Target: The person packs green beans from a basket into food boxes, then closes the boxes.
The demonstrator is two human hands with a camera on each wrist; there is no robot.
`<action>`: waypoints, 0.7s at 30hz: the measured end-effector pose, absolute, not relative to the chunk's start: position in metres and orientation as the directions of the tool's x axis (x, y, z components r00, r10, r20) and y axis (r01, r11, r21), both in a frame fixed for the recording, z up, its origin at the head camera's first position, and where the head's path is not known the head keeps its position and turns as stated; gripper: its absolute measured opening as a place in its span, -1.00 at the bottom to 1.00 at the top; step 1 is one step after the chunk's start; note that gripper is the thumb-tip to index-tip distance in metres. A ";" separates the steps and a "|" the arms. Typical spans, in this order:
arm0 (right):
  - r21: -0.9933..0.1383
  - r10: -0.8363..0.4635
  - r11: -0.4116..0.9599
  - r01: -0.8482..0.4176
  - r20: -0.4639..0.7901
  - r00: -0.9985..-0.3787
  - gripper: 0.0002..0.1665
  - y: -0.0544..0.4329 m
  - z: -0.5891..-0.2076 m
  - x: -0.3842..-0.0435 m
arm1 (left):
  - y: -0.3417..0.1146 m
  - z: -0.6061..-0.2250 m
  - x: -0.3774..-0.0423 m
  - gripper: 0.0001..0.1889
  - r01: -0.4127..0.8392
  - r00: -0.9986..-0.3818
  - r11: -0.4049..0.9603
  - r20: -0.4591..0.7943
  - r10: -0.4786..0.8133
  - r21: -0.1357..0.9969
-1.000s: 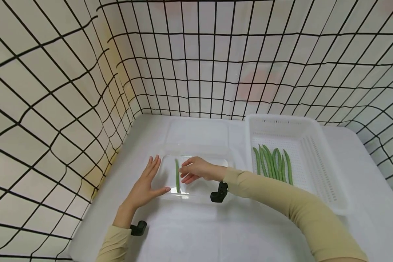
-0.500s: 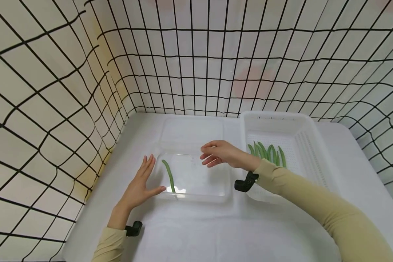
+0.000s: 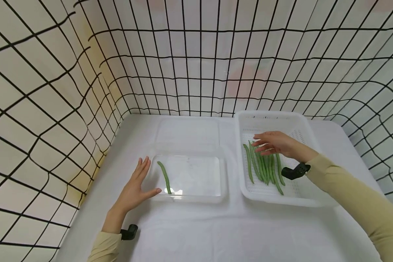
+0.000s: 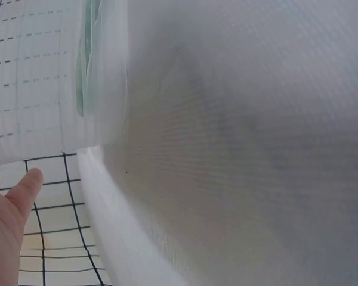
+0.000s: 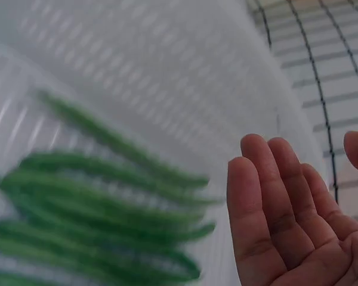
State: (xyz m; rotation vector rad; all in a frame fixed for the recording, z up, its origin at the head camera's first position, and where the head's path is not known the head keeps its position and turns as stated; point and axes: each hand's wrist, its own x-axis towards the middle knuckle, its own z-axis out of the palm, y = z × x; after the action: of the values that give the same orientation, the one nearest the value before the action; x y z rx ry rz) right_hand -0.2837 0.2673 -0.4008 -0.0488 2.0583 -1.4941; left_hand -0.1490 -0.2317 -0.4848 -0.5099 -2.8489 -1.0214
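Note:
A single green bean (image 3: pixel 165 177) lies at the left end of a clear plastic container (image 3: pixel 196 198). My left hand (image 3: pixel 131 192) is spread at that container's left side, its thumb by the near left corner; nothing is held in it. To the right, several green beans (image 3: pixel 264 168) lie side by side in a white perforated basket (image 3: pixel 288 201). Over their far ends hovers my right hand (image 3: pixel 279 145), fingers extended and loosely bent, holding nothing. The right wrist view has the beans (image 5: pixel 95 208) beside its fingertips, apart from them.
Black wire mesh (image 3: pixel 196 58) encloses the table at the back and both sides. Behind the container, a flat translucent lid-like rectangle (image 3: pixel 187 131) lies on the white tabletop (image 3: pixel 196 233).
My right hand has moved right, from beside the single bean to above the basket. That bean now lies tilted, further left in the container. The left hand stays at the container's left side.

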 end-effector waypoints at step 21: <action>-0.670 -0.106 0.619 0.409 -0.588 -0.802 -0.35 0.335 -0.459 -0.273 | -0.233 -0.485 -0.148 0.10 0.339 -0.940 0.726 0.182 0.289 0.598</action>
State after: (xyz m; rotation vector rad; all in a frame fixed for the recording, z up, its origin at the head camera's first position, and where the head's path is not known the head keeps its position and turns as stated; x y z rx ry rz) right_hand -0.2730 0.3352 -0.4590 0.2372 2.2479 -1.1333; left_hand -0.1479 -0.2331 -0.4855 -0.5183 -2.8473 -1.0090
